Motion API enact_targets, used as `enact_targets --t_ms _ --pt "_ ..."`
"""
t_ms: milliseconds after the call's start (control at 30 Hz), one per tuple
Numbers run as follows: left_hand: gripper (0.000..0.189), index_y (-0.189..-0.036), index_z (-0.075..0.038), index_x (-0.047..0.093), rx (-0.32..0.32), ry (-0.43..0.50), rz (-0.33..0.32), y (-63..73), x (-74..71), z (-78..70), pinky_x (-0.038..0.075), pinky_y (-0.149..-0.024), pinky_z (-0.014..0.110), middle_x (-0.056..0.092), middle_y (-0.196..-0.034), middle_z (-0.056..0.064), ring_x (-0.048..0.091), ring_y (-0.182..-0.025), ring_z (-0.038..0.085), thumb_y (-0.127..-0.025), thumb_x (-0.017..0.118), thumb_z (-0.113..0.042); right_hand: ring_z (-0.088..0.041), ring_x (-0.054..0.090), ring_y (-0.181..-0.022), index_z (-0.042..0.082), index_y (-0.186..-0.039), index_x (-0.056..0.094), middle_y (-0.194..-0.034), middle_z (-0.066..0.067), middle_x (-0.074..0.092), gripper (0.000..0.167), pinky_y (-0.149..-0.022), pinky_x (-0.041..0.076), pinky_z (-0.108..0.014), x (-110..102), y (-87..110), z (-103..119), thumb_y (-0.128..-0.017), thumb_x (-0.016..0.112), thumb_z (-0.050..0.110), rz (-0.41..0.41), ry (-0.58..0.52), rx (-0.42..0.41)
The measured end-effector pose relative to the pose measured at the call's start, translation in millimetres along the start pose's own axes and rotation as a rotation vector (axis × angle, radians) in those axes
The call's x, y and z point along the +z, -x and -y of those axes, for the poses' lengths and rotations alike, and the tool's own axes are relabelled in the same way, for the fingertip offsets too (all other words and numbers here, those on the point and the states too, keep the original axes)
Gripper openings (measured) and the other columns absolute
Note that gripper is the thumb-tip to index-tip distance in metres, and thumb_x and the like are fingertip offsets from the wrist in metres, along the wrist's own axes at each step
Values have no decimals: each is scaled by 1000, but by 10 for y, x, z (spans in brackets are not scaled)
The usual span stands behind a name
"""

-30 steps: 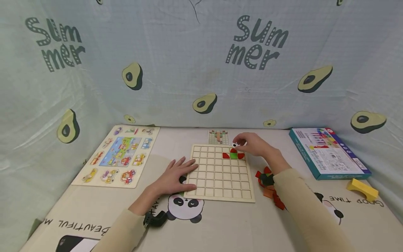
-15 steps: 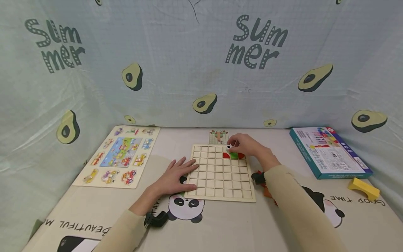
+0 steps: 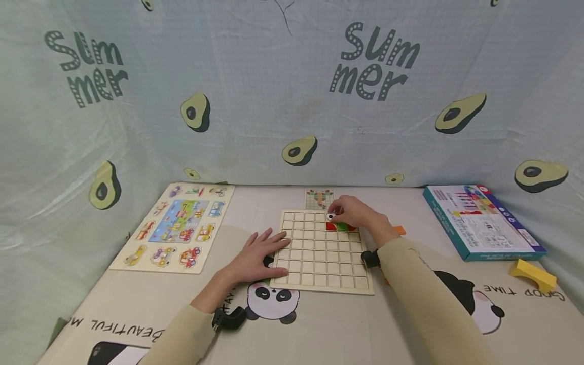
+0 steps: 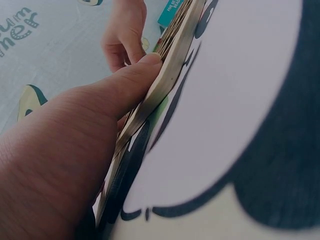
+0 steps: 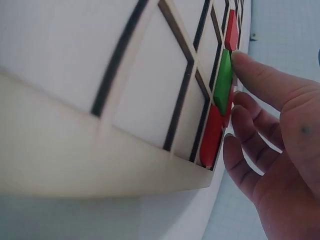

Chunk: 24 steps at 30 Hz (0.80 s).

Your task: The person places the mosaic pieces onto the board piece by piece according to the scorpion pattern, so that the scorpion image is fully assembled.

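Observation:
A wooden grid board lies flat in the head view, with a red piece and a green square piece in its second row. My left hand rests along the board's left edge, fingers spread on the frame; its thumb presses the rim in the left wrist view. At the far row, my right hand pinches a white tile with a black eye dot over a cell. In the right wrist view, the thumb is beside the green piece, with red pieces around it.
A pattern card lies behind the board. A vehicle puzzle board is at the left. On the right are a teal-edged box and a yellow arch block. An orange piece peeks out beyond the right forearm.
My right hand has moved left along the far row with the eye tile, now over the cell above the left red piece. My left hand stays on the board's edge.

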<state>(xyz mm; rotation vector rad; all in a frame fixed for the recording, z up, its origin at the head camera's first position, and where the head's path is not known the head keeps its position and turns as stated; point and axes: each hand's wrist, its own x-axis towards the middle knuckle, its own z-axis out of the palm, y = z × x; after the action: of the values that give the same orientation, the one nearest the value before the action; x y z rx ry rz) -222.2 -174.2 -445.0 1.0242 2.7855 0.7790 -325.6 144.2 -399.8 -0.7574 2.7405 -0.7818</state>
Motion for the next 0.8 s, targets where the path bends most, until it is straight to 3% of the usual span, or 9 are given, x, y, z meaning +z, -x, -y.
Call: enact_targets --t_ms 433,800 --pt "78 -153 -15 47 -3 -1 8 7 30 -6 3 -118 60 34 -162 5 13 -152 38 -89 70 -54 -28 60 -97 2 -116 72 -105 -10 64 24 -86 52 -44 14 49 -41 -95 72 13 -8 -38 6" --pt "77 -153 -15 47 -12 -9 4 -5 8 -15 3 -119 60 34 -162 6 13 -152 38 -89 70 -53 -28 56 -97 4 -124 69 -108 -10 60 33 -81 51 -41 -187 245 -50 -94 74 18 -64 -23 84"
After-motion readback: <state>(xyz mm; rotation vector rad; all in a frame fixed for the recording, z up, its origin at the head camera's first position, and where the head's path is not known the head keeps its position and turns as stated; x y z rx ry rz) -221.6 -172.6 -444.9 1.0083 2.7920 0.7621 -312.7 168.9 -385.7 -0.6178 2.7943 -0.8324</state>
